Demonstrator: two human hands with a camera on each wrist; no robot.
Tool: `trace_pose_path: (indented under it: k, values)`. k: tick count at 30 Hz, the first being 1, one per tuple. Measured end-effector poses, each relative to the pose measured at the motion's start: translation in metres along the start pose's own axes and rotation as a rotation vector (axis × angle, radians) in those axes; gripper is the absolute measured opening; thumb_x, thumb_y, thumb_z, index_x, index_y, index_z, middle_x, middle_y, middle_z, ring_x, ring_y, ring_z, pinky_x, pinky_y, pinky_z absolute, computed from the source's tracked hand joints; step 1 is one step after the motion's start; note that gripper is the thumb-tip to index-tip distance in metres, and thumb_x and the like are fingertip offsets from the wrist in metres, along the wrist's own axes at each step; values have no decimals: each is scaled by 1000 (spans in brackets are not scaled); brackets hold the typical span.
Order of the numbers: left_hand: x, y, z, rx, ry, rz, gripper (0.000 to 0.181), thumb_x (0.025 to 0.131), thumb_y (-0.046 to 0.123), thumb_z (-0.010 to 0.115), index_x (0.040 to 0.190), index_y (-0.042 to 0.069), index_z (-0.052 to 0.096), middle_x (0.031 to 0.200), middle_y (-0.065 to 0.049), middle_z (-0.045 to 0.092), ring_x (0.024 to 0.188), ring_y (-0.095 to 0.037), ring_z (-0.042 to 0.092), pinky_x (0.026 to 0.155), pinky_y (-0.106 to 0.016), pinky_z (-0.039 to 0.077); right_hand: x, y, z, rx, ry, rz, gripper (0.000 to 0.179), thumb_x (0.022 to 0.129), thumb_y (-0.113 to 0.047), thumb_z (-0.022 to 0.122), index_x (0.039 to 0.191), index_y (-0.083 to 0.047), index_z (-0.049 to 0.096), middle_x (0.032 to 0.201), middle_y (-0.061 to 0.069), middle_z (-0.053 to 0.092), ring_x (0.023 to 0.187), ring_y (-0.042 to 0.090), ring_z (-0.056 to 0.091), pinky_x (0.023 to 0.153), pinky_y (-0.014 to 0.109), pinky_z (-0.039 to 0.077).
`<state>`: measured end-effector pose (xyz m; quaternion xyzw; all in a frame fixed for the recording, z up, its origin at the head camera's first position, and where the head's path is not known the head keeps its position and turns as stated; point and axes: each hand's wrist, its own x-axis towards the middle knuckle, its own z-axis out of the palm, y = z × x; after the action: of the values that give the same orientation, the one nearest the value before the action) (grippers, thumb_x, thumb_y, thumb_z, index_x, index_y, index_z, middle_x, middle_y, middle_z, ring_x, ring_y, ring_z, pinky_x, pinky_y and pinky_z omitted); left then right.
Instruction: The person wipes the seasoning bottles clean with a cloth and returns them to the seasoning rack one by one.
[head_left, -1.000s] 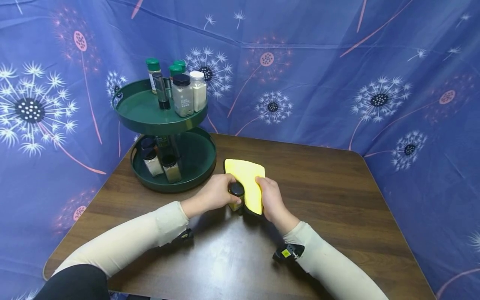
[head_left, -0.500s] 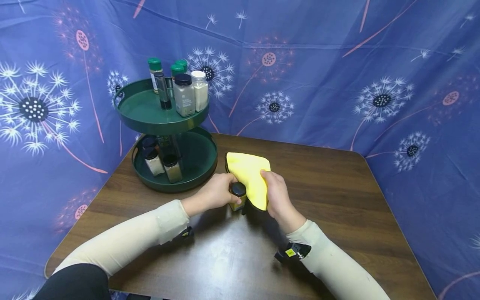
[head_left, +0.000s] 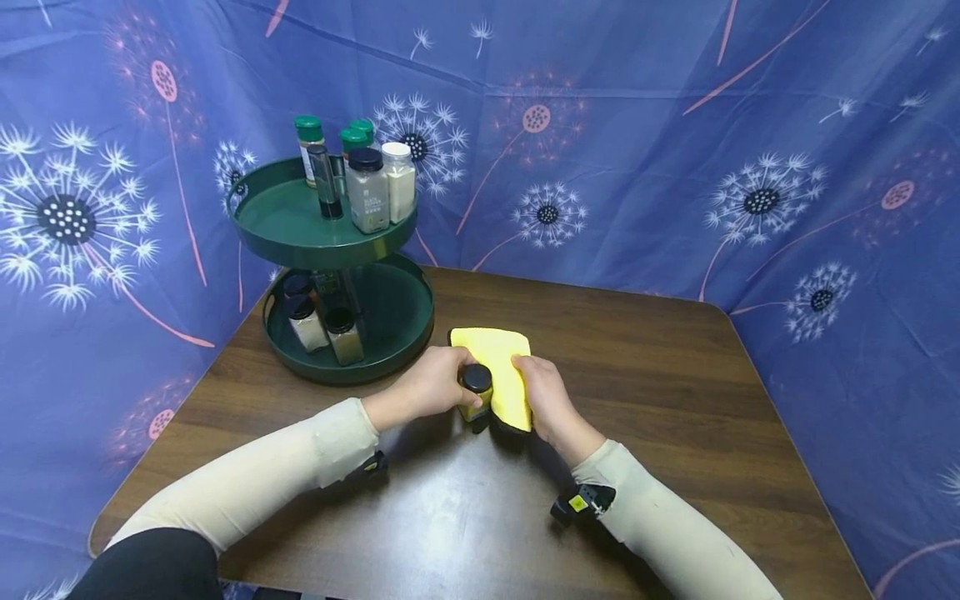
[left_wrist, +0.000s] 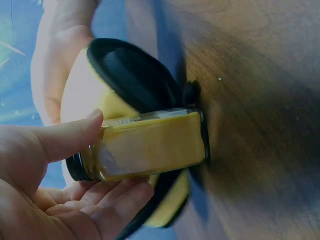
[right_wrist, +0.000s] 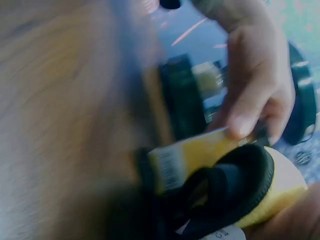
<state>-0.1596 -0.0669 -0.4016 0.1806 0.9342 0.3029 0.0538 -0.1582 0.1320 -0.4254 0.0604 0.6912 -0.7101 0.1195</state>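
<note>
My left hand (head_left: 429, 385) grips a small square jar (left_wrist: 150, 150) of yellow powder between thumb and fingers, near its black lid (head_left: 476, 377). The jar is upright, its base right at the tabletop. In my right hand (head_left: 550, 406) is a yellow cloth (head_left: 497, 354) with a dark edge, pinched by thumb and fingers. The cloth lies along the jar's right and far sides. In the right wrist view, the cloth's dark border (right_wrist: 267, 172) overlaps the jar's face, which has a barcode label (right_wrist: 170, 167).
A green two-tier round tray (head_left: 300, 242) stands at the left back of the wooden table (head_left: 637, 375). Its upper tier bears several spice bottles, among them a black-lidded jar (head_left: 369, 200); the lower tier holds more jars (head_left: 345, 342). A blue patterned curtain (head_left: 637, 142) hangs behind.
The cloth and right hand shifted up and to the right half a second ago, then came back down and left along the jar. The left hand stays round the jar in the same place.
</note>
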Motion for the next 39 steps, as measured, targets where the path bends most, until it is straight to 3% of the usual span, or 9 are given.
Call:
trace_pose_path:
  k: [4,8,17,22,26,29,34,39]
  values:
    - [0,0,0,8,-3,-2,43,68,29,97,98,14,71,85,8,69,78,-11,60,73,-30,50,-8,-17,1,96,22,-40,31,101,-26,50,102,2,63,78,4,67,67,16,65,61,32,54]
    - [0,0,0,20,2,7,42,68,31,97,95,16,69,82,9,67,76,-12,58,70,-29,49,-9,-17,4,143,56,-88,29,101,-25,50,100,2,63,79,4,66,67,15,65,61,30,54]
    - [-2,-1,0,1,6,1,45,68,29,97,101,13,72,86,7,71,78,-9,62,73,-30,51,-1,25,6,-19,71,-9,31,104,-23,46,101,3,65,73,1,63,63,13,61,59,28,50]
    - [0,0,0,10,-1,11,46,69,30,97,103,12,72,87,6,72,79,-10,62,74,-30,51,-6,8,5,36,87,-30,33,102,-23,48,104,5,64,78,3,63,68,15,62,62,29,52]
    - [1,1,0,21,-13,21,45,70,28,96,105,13,72,90,6,72,82,-10,62,76,-30,51,-13,-15,2,185,105,-40,31,101,-23,50,106,4,62,82,3,66,71,16,65,64,30,54]
    - [4,-1,-1,10,-28,40,45,71,24,96,108,13,72,91,5,72,84,-12,62,79,-32,51,-14,-26,-3,251,71,-51,30,102,-23,49,110,4,60,85,4,68,74,16,67,66,31,56]
    - [8,-6,-4,-57,-85,48,52,74,16,92,120,9,70,103,0,73,92,-13,64,86,-35,51,-9,-27,-12,248,25,-51,30,104,-24,47,113,3,58,89,4,68,78,16,68,68,32,56]
    - [9,-9,-5,-67,-139,66,62,78,12,88,135,9,63,119,-3,71,103,-17,64,93,-37,50,-8,-24,-18,261,34,-30,31,104,-24,47,116,2,58,91,4,68,80,16,68,70,32,57]
